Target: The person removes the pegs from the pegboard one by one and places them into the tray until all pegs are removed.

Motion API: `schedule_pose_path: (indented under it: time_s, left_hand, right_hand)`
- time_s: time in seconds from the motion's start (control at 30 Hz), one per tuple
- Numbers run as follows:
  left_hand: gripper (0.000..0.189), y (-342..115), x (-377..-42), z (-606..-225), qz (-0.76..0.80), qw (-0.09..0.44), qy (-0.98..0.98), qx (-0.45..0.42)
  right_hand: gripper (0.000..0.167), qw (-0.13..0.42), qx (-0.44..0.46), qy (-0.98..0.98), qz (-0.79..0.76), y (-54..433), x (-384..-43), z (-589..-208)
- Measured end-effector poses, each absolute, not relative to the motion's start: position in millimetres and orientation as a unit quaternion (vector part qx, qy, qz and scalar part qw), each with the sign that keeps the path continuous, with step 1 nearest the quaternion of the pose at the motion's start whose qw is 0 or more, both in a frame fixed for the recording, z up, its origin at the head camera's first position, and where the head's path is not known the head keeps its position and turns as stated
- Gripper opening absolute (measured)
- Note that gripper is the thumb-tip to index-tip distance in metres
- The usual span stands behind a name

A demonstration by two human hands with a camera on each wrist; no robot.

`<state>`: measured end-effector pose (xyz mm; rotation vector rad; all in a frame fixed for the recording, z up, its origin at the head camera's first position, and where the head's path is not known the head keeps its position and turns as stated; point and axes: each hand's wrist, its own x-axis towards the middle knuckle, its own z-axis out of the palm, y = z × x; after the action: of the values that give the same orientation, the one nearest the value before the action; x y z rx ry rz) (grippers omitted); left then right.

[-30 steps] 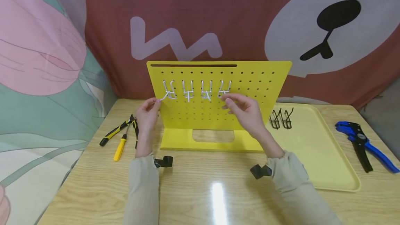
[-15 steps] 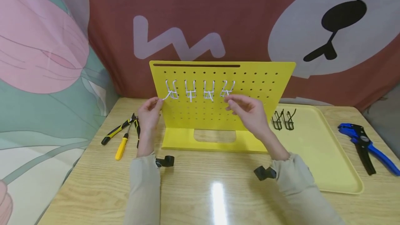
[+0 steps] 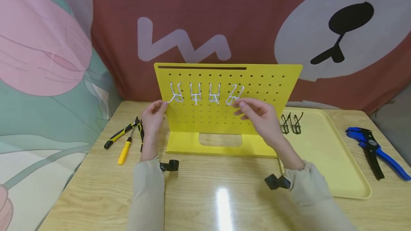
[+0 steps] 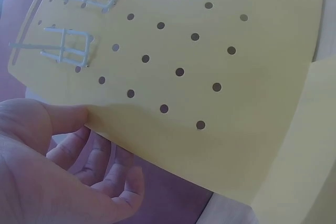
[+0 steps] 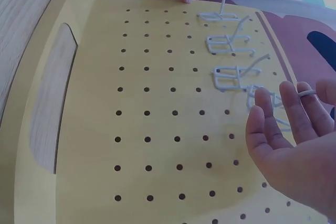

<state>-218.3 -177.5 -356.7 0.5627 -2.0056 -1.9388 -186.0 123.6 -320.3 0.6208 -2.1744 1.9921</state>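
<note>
A yellow pegboard (image 3: 221,117) stands upright on its own base in the head view. My left hand (image 3: 153,117) grips its left edge, thumb on the front face and fingers behind, as the left wrist view shows. My right hand (image 3: 261,117) pinches the prong of a white wire hook (image 5: 307,93) between thumb and fingers. This hook tilts to the right at the board's face, with its upper ends close to the holes. Left of it, three more white wire hooks (image 5: 236,77) hang in a row on the board.
Right of the board lies a pale yellow tray (image 3: 330,159) holding black wire hooks (image 3: 295,128). Beyond it is a blue and black wire stripper (image 3: 370,145). Black and yellow pliers (image 3: 120,134) and a yellow-handled screwdriver (image 3: 124,152) lie left. A patterned cloth (image 3: 192,3) hangs behind.
My right hand has shifted right with the fourth white hook, which now leans over instead of hanging nearly straight. My left hand keeps its grip on the board's edge.
</note>
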Motion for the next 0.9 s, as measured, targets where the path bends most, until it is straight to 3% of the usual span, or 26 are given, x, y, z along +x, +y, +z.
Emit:
schedule_pose_path:
  time_s: [0.57,0.9]
  left_hand:
    - [0.03,-179.1,-216.0,-358.7,-0.666,0.145,-0.704,0.201]
    - [0.03,-178.2,-217.2,-357.0,-0.665,0.141,-0.707,0.198]
  right_hand:
    - [0.026,0.02,0.182,-0.672,0.718,153.1,-177.5,-336.9]
    - [0.027,0.0,0.154,-0.724,0.672,184.0,-166.3,-365.9]
